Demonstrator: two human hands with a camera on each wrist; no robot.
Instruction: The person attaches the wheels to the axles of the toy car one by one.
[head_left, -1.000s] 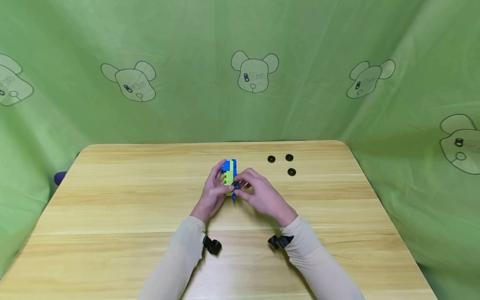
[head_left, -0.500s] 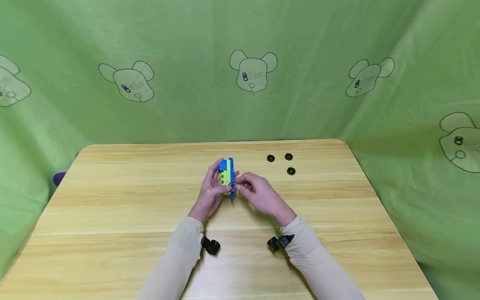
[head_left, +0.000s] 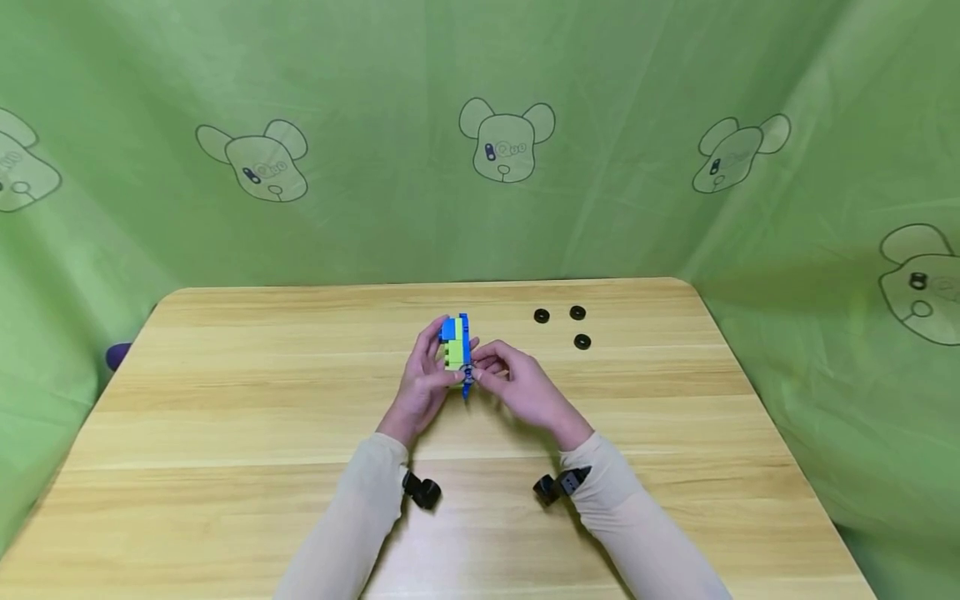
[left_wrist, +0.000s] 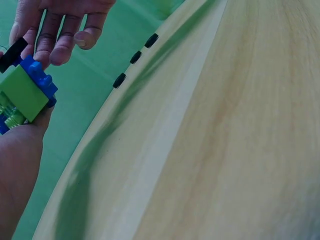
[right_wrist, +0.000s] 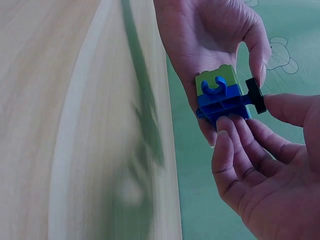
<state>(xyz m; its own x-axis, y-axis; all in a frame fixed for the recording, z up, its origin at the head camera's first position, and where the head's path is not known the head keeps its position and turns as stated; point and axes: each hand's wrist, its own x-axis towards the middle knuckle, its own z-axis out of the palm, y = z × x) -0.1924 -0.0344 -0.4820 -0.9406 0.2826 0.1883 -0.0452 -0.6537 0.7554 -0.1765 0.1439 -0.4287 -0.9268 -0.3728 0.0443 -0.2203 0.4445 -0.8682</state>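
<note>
My left hand (head_left: 417, 385) grips a blue and light-green block assembly (head_left: 455, 343) above the table, its thumb beside a small black wheel (right_wrist: 255, 95). In the right wrist view the wheel sits at the end of a short blue stub on the assembly's blue base (right_wrist: 227, 106), with an open blue clip next to it. My right hand (head_left: 529, 390) has its thumb pressed on the wheel's outer face and its other fingers against the blue underside. The left wrist view shows the green side (left_wrist: 24, 93) resting over the left hand.
Three loose black wheels (head_left: 577, 312) lie apart at the back right of the wooden table (head_left: 262, 417). A green curtain (head_left: 375, 208) with printed bear heads hangs behind and at both sides. Something purple (head_left: 117, 357) shows past the table's left edge.
Both hands and the assembly have shifted slightly left. The right fingers have moved from around the wheel to its side and under the assembly; the wheel now appears more edge-on.
</note>
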